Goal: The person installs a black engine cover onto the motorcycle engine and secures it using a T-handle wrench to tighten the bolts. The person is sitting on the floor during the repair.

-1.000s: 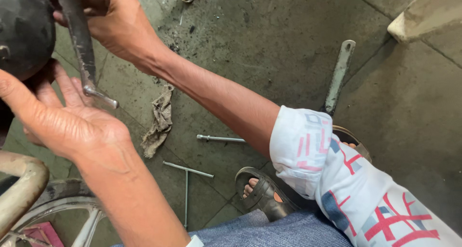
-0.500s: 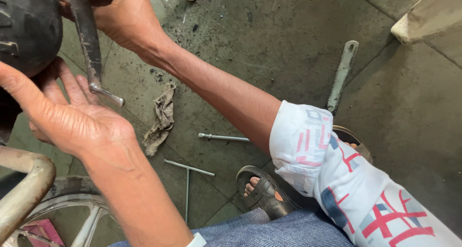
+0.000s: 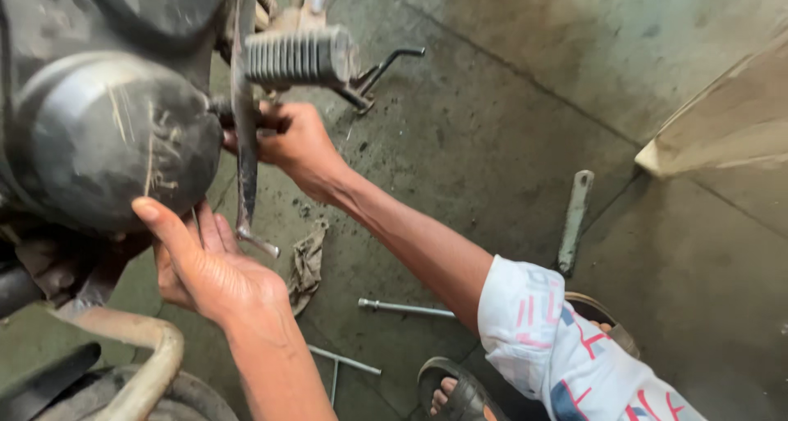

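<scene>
Left hand (image 3: 209, 269) palm-up under round black scuffed engine cover (image 3: 103, 138) — fingers spread, thumb tip touching cover's lower edge, gripping nothing. Right hand (image 3: 291, 142) further off, fingers curled around dark bent metal lever (image 3: 244, 154) just right of cover. Ribbed black rubber footpeg (image 3: 300, 57) above right hand. On stained concrete floor (image 3: 509, 84): dirty crumpled rag (image 3: 307, 265) near lever's lower end, thin steel rod (image 3: 406, 308) right of rag, flat grey metal bar (image 3: 574, 220) far right. Curved rusty pipe (image 3: 135, 347) near left.

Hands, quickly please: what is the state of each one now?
Left hand: open, palm up under the round black engine cover, holding nothing.
Right hand: closed around the dark metal lever.
</scene>
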